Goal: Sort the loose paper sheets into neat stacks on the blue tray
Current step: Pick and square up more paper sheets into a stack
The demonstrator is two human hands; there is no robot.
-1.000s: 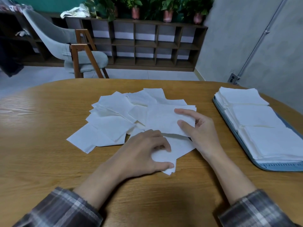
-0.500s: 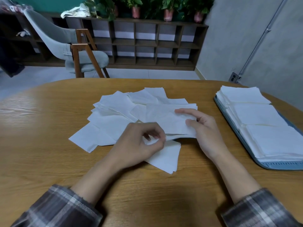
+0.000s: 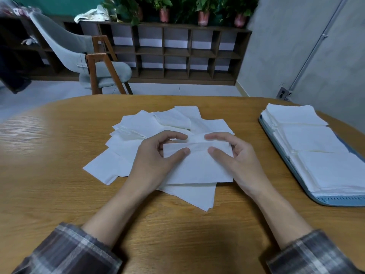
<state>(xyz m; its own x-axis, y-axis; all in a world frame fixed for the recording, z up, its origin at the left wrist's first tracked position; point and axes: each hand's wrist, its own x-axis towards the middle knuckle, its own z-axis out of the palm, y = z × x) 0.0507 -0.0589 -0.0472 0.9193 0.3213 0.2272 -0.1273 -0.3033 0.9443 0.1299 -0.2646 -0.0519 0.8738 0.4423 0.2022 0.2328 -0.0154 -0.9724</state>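
both hands are on one white sheet (image 3: 199, 167) at the middle of the tabletop (image 3: 59, 175). the left hand (image 3: 156, 161) pinches the sheet's far edge near its left corner, thumb on the near side and fingers curled over the top. The right hand (image 3: 241, 159) does the same towards the right corner, so each grip is clamped on that sheet. the far edge looks bent up between the two hands, while the near part of the sheet lies flat.

under and beyond it lie the loose sheets (image 3: 138, 125) - a scattered, overlapping spread at mixed angles, with one corner poking out towards the person below the held sheet.

the blue tray (image 3: 339, 200) sits well apart on the right side of the tabletop, and carries three white stacks (image 3: 310, 138) in a row from far to near, edge to edge.

plaid sleeves (image 3: 67, 252) cover both forearms at the bottom of the view. beyond the tabletop stand a grey chair (image 3: 69, 48) with wooden legs, and a dark cubby shelf (image 3: 177, 50) with potted plants (image 3: 203, 8) along its top.
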